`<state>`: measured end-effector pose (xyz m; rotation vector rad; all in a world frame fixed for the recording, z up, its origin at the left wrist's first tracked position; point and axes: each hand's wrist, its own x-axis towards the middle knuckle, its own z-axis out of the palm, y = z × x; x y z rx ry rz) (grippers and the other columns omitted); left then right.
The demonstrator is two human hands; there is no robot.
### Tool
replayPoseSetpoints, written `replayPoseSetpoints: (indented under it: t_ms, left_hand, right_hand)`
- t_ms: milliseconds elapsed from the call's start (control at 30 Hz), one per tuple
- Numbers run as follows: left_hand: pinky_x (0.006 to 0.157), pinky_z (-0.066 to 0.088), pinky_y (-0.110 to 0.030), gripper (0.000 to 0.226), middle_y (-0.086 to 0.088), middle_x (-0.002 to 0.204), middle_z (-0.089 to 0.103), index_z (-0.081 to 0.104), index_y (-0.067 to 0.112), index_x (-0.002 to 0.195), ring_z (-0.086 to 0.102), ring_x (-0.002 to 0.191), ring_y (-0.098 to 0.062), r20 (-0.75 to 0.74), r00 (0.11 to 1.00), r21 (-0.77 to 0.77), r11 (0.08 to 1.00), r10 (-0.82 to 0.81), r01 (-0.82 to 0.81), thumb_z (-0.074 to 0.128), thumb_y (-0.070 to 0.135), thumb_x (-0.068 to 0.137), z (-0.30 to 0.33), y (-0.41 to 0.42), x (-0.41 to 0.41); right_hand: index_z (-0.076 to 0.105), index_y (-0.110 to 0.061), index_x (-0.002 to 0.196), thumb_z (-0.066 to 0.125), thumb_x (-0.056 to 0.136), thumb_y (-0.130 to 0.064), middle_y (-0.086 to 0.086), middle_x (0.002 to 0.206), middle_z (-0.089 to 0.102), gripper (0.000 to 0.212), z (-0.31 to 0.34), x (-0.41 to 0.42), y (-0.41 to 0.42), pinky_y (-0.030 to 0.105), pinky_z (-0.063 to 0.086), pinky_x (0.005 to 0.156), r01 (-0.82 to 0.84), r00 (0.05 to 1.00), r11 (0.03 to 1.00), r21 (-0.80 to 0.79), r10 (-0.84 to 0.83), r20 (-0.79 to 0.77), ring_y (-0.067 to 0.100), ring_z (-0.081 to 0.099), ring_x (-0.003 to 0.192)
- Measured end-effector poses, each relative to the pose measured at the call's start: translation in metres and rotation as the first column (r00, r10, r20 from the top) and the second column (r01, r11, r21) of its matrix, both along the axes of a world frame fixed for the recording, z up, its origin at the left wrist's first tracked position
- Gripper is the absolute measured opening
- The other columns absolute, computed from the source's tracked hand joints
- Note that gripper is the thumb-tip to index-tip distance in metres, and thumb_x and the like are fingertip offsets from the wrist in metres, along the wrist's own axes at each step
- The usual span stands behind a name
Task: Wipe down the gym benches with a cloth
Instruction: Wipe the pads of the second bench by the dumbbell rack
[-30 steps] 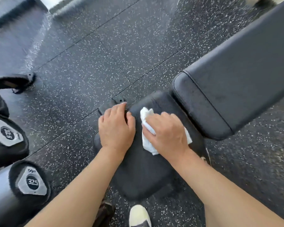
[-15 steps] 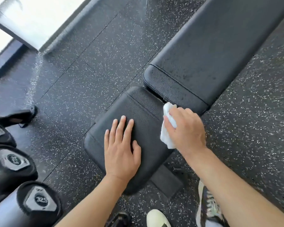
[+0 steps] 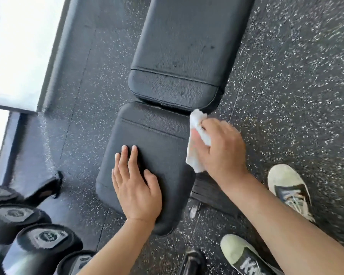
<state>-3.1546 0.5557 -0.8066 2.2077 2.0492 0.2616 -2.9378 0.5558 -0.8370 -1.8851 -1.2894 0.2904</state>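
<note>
My right hand [image 3: 221,147], gripping the cloth [image 3: 197,139], has slid off the seat pad [image 3: 153,151] top to its right edge; my left hand [image 3: 136,187] stays flat, steadying it, so the backrest [image 3: 187,46] comes next.

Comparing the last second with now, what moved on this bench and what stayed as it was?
The right hand, gripping the white cloth, slid from the middle of the seat pad off to its right edge, beside the gap below the back pad. The left hand went from curled over the pad's far left edge to lying flat on top. The cloth stayed in the right hand's grip.
</note>
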Motion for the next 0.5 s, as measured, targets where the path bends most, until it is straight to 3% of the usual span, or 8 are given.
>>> replayPoseSetpoints:
  t_ms: [133, 367, 500]
  left_hand:
    - [0.129, 0.016, -0.050, 0.065, -0.001, 0.170, 0.028, 0.036, 0.020, 0.159, 0.018, 0.159, -0.024, 0.014, 1.000, -0.014, 1.000, 0.006, -0.006, 0.039, 0.027, 0.095, 0.001, 0.001, 0.003]
    - [0.129, 0.016, -0.051, 0.066, -0.003, 0.170, 0.029, 0.037, 0.019, 0.159, 0.020, 0.159, -0.025, 0.007, 1.000, -0.028, 0.999, 0.016, -0.015, 0.038, 0.028, 0.094, 0.004, 0.000, 0.004]
    - [0.129, 0.016, -0.050, 0.067, -0.003, 0.170, 0.030, 0.039, 0.018, 0.159, 0.021, 0.158, -0.026, 0.006, 1.000, -0.025, 1.000, 0.017, -0.017, 0.038, 0.029, 0.093, 0.004, 0.002, 0.006]
  right_hand:
    - [0.055, -0.014, 0.090, 0.067, 0.098, -0.021, -0.010, 0.076, 0.046, 0.016, -0.001, -0.009, 0.006, 0.029, 0.024, 0.064, 0.212, 0.926, 0.967, -0.144, -0.246, -0.287, 0.013, 0.038, 0.070]
    - [0.034, -0.024, 0.081, 0.052, 0.104, -0.038, -0.010, 0.069, 0.038, 0.032, 0.015, -0.097, -0.078, 0.039, 0.035, 0.062, 0.225, 0.774, 0.946, -0.234, -0.319, -0.546, 0.019, 0.039, 0.066]
    - [0.034, -0.031, 0.080, 0.047, 0.102, -0.054, -0.006, 0.067, 0.046, 0.034, 0.019, -0.149, -0.127, 0.042, 0.045, 0.062, 0.215, 0.696, 0.916, -0.340, -0.388, -0.604, 0.017, 0.046, 0.065]
